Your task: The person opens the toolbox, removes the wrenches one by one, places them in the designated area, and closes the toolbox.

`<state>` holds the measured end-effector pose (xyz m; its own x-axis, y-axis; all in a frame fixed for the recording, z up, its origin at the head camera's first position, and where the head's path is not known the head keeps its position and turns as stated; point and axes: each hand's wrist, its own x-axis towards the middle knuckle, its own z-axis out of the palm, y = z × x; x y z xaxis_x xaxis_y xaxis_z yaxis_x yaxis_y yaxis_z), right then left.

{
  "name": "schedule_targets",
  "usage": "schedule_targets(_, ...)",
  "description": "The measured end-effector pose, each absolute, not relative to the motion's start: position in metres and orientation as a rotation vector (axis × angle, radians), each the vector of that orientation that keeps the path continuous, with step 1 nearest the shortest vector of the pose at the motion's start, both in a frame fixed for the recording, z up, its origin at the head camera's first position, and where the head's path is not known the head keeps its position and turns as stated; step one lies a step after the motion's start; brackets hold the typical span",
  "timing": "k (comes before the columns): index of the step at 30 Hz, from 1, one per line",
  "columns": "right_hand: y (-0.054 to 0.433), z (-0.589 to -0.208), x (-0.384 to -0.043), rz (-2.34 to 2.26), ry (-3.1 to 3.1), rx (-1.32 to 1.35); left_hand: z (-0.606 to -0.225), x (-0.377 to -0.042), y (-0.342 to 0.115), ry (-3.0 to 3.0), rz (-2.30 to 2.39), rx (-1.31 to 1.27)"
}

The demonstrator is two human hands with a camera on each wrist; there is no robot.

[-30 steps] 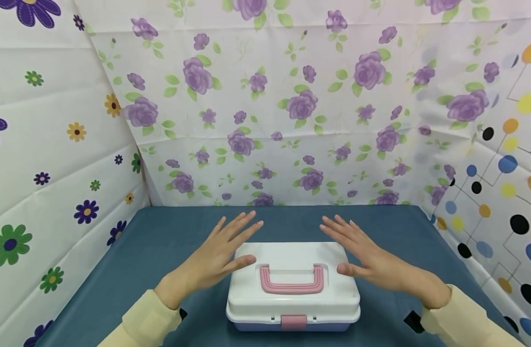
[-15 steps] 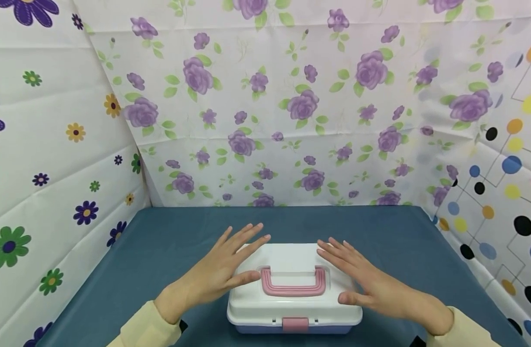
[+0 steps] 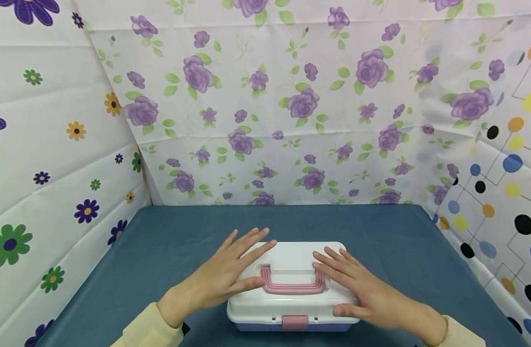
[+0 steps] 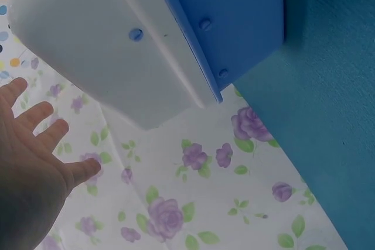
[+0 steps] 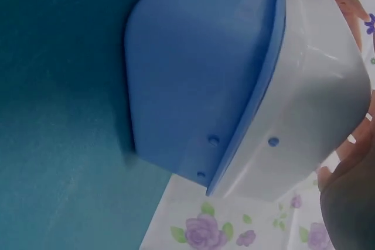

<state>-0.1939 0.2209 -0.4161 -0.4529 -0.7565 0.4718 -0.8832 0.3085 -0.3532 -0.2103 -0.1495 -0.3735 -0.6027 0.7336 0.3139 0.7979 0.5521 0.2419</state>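
Note:
A white-lidded storage box (image 3: 248,306) with a blue base (image 5: 187,74) stands on the table, its lid down. On the lid lies a pink carrying handle (image 3: 293,289), and a pink latch (image 3: 295,322) sits at the front. My left hand (image 3: 222,277) is over the box's left side, fingers straight and spread, holding nothing. Over the right side is my right hand (image 3: 365,289), likewise spread, its fingertips overlapping the handle's right end in the head view. Both wrist views show the hands beside the lid; whether either touches it, I cannot tell.
A dark blue-green cloth (image 3: 196,224) covers the table. Behind it hangs a white sheet with purple roses (image 3: 265,111). Flower-patterned cloth (image 3: 53,193) hangs along the left, dotted cloth (image 3: 499,212) along the right.
Both hands have come inward and lower over the box, the right one more so. The box has stayed in place, its lid still down.

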Motion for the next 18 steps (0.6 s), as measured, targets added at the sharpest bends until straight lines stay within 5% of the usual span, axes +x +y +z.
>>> schedule_targets(18,0.218,-0.437,-0.186,0.710,-2.243,1.448,-0.379,-0.206,-0.149,-2.617,-0.593,-1.304)
